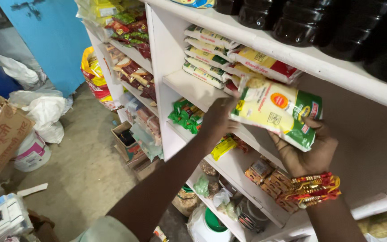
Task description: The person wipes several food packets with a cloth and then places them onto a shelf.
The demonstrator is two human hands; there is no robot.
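Head view: my right hand [307, 152] cupped the packet [276, 112] from below, fingers clamped on it; my left hand [218, 118] pinched its far edge, steadying it level with the shelf [193, 87], stacked packets [207, 56] just beyond.

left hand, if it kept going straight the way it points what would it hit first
Most likely the stack of green and white packets on the white shelf; the left hand points up toward them while gripping the white and green packet. Depth is unclear.
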